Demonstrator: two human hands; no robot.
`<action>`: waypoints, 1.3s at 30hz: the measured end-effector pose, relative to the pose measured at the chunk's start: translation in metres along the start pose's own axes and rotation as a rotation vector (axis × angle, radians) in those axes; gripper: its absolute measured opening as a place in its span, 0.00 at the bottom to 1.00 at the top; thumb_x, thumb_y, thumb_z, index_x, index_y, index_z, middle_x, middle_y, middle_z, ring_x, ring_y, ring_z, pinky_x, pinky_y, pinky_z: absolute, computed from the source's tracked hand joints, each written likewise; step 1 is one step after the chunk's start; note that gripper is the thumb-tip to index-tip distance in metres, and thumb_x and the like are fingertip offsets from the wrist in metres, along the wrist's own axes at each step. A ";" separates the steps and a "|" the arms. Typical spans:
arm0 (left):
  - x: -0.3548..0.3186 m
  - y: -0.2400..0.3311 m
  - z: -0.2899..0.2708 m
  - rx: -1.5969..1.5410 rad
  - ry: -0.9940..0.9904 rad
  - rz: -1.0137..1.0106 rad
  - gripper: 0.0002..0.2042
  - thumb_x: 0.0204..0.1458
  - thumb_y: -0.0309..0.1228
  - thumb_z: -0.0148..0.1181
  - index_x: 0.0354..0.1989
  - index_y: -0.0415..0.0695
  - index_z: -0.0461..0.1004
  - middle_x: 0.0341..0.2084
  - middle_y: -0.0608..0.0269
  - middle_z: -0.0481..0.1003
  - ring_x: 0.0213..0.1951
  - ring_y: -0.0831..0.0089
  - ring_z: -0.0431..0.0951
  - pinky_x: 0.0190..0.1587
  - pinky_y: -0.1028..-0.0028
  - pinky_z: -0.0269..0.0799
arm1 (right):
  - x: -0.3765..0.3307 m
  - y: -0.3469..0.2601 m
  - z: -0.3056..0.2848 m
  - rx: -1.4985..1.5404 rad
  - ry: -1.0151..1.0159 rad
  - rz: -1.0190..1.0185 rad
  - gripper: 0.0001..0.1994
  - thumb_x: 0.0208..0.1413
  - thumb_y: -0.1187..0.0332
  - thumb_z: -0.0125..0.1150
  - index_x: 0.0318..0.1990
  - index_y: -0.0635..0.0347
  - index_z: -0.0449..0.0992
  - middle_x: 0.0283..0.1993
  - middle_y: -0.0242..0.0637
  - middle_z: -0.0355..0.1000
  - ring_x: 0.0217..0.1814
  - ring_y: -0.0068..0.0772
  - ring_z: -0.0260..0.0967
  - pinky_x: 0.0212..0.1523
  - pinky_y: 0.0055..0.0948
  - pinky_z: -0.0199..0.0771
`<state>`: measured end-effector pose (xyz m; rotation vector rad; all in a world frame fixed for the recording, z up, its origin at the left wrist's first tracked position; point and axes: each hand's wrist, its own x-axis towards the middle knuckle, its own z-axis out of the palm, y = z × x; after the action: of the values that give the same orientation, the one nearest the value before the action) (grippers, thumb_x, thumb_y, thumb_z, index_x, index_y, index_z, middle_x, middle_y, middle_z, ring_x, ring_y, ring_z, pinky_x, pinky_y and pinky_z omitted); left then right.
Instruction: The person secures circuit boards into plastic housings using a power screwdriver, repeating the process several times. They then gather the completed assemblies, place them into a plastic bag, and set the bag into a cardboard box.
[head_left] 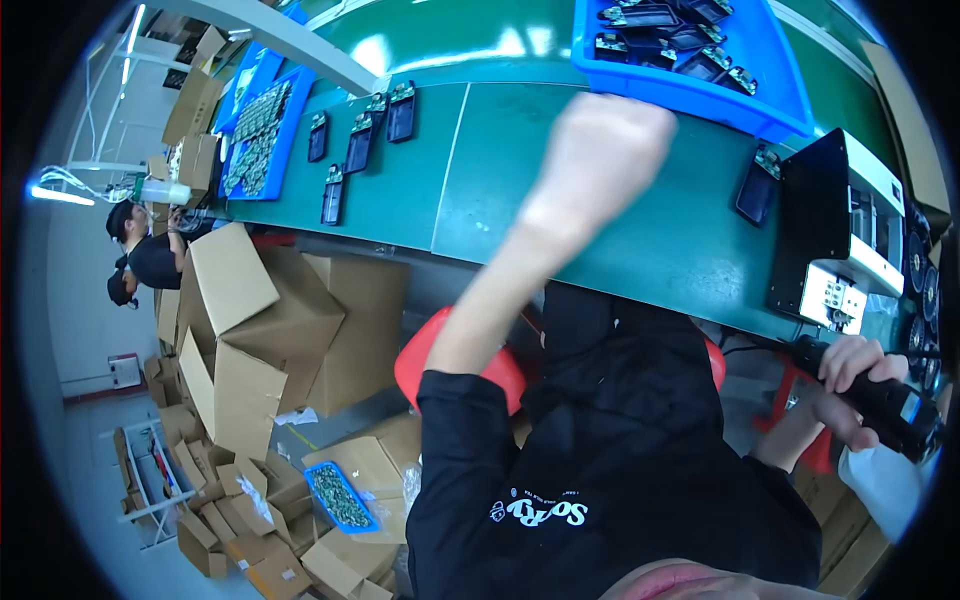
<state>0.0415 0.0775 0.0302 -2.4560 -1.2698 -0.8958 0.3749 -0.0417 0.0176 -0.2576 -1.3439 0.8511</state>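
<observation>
My left hand (612, 155) is over the green bench, just at the near edge of a blue bin (690, 108). Motion blurs it and its fingers are smeared, so whether it holds anything does not show. In the bin lie several black plastic housings (655, 50) with small circuit boards at their ends. At the right, below the bench edge, my right hand (858, 385) is wrapped round a thick black electric screwdriver (895, 412). A cable runs from it toward the bench. One black housing (758, 190) lies alone on the bench between the bin and a black-and-white machine (845, 225).
Several more housings (360, 140) lie on the left of the bench (500, 150), beside a blue tray (285, 150) of circuit boards. A red stool (425, 355) stands under me. Open cardboard boxes (290, 300) fill the left floor. Two people (150, 255) are at the far left.
</observation>
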 end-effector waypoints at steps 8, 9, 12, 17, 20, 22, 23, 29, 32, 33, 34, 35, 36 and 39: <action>-0.081 -0.195 -0.088 0.313 -0.068 -0.405 0.12 0.53 0.25 0.58 0.46 0.43 0.76 0.46 0.53 0.76 0.46 0.52 0.76 0.49 0.62 0.72 | -0.003 -0.002 -0.011 -0.077 0.088 0.052 0.36 0.44 0.33 0.64 0.40 0.57 0.60 0.23 0.30 0.59 0.18 0.19 0.56 0.18 0.17 0.59; -0.085 -0.212 -0.088 0.207 -0.081 -0.435 0.14 0.54 0.26 0.58 0.49 0.43 0.75 0.50 0.51 0.74 0.51 0.51 0.74 0.53 0.63 0.70 | -0.002 -0.001 -0.011 -0.100 0.101 0.067 0.36 0.44 0.33 0.64 0.40 0.57 0.60 0.23 0.29 0.59 0.18 0.19 0.56 0.18 0.16 0.60; -0.098 -0.250 -0.082 0.086 -0.158 -0.438 0.16 0.54 0.27 0.59 0.52 0.43 0.74 0.55 0.49 0.72 0.56 0.51 0.71 0.58 0.64 0.67 | 0.002 -0.005 -0.010 -0.112 0.092 0.062 0.35 0.44 0.34 0.64 0.40 0.57 0.60 0.23 0.29 0.59 0.18 0.18 0.56 0.18 0.16 0.59; -0.100 -0.279 -0.073 0.053 -0.362 -0.426 0.16 0.52 0.25 0.60 0.51 0.42 0.76 0.53 0.49 0.74 0.56 0.54 0.73 0.58 0.66 0.67 | 0.018 -0.019 -0.007 -0.122 0.042 0.013 0.34 0.45 0.35 0.65 0.41 0.56 0.60 0.23 0.28 0.59 0.17 0.17 0.56 0.18 0.15 0.59; -0.087 -0.277 -0.058 -0.039 -0.473 -0.681 0.16 0.52 0.25 0.61 0.51 0.41 0.76 0.50 0.50 0.76 0.53 0.62 0.76 0.56 0.69 0.69 | 0.035 -0.035 -0.018 -0.155 -0.152 -0.049 0.37 0.45 0.33 0.63 0.44 0.57 0.58 0.26 0.31 0.62 0.20 0.21 0.61 0.20 0.20 0.63; -0.103 -0.287 -0.069 -0.039 -0.366 -0.615 0.15 0.52 0.23 0.61 0.50 0.38 0.76 0.50 0.51 0.76 0.51 0.66 0.77 0.55 0.70 0.70 | 0.046 -0.048 -0.018 -0.183 -0.139 -0.077 0.37 0.46 0.33 0.63 0.45 0.57 0.59 0.26 0.31 0.63 0.20 0.21 0.61 0.21 0.20 0.64; -0.106 -0.291 -0.067 -0.114 -0.331 -0.619 0.15 0.52 0.22 0.61 0.50 0.37 0.76 0.50 0.52 0.77 0.50 0.66 0.78 0.54 0.70 0.70 | 0.049 -0.053 -0.018 -0.175 -0.150 -0.103 0.37 0.46 0.32 0.62 0.45 0.57 0.59 0.26 0.31 0.63 0.20 0.21 0.61 0.21 0.20 0.64; -0.101 -0.281 -0.063 -0.182 -0.338 -0.577 0.16 0.50 0.21 0.64 0.50 0.36 0.76 0.48 0.55 0.77 0.49 0.68 0.77 0.53 0.72 0.71 | 0.063 -0.046 -0.019 -0.293 -0.083 -0.159 0.36 0.49 0.30 0.55 0.44 0.57 0.60 0.24 0.32 0.62 0.17 0.20 0.59 0.19 0.21 0.63; -0.094 -0.241 -0.051 -0.190 -0.332 -0.484 0.17 0.49 0.21 0.66 0.50 0.37 0.76 0.46 0.56 0.78 0.47 0.69 0.78 0.52 0.73 0.72 | 0.062 -0.035 -0.018 -0.299 -0.077 -0.133 0.36 0.51 0.29 0.51 0.44 0.57 0.60 0.23 0.31 0.61 0.16 0.20 0.57 0.17 0.21 0.62; -0.091 -0.227 -0.049 -0.193 -0.335 -0.487 0.17 0.49 0.21 0.66 0.50 0.37 0.76 0.46 0.56 0.78 0.47 0.69 0.78 0.52 0.73 0.72 | 0.060 -0.033 -0.017 -0.316 -0.036 -0.120 0.36 0.51 0.29 0.51 0.43 0.57 0.61 0.22 0.30 0.61 0.16 0.19 0.57 0.17 0.19 0.62; -0.089 -0.213 -0.049 -0.250 -0.343 -0.543 0.17 0.48 0.21 0.66 0.49 0.37 0.77 0.46 0.57 0.78 0.46 0.70 0.78 0.52 0.73 0.72 | 0.059 -0.030 -0.016 -0.328 0.006 -0.107 0.35 0.52 0.30 0.51 0.43 0.57 0.61 0.22 0.29 0.60 0.16 0.18 0.57 0.17 0.18 0.61; -0.088 -0.201 -0.047 -0.311 -0.349 -0.602 0.17 0.48 0.21 0.66 0.49 0.37 0.77 0.45 0.57 0.79 0.45 0.70 0.79 0.51 0.74 0.72 | 0.058 -0.028 -0.015 -0.343 0.046 -0.092 0.35 0.52 0.30 0.51 0.42 0.57 0.61 0.22 0.28 0.59 0.16 0.17 0.57 0.16 0.17 0.60; -0.086 -0.188 -0.046 -0.372 -0.355 -0.660 0.17 0.48 0.21 0.66 0.49 0.37 0.77 0.44 0.58 0.79 0.45 0.71 0.79 0.50 0.74 0.73 | 0.057 -0.026 -0.015 -0.341 0.042 -0.085 0.35 0.52 0.30 0.51 0.42 0.57 0.61 0.22 0.28 0.59 0.16 0.17 0.57 0.16 0.17 0.60; -0.071 -0.145 -0.045 -0.317 -0.403 -0.625 0.17 0.47 0.21 0.67 0.48 0.37 0.77 0.43 0.59 0.79 0.43 0.71 0.79 0.50 0.74 0.73 | 0.057 -0.021 -0.018 -0.342 0.060 -0.070 0.34 0.54 0.31 0.48 0.42 0.58 0.61 0.21 0.29 0.59 0.16 0.17 0.57 0.15 0.17 0.60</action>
<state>-0.1237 0.0962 0.0113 -2.5957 -2.2783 -0.7943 0.3989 -0.0125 0.0687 -0.4953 -1.4301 0.5473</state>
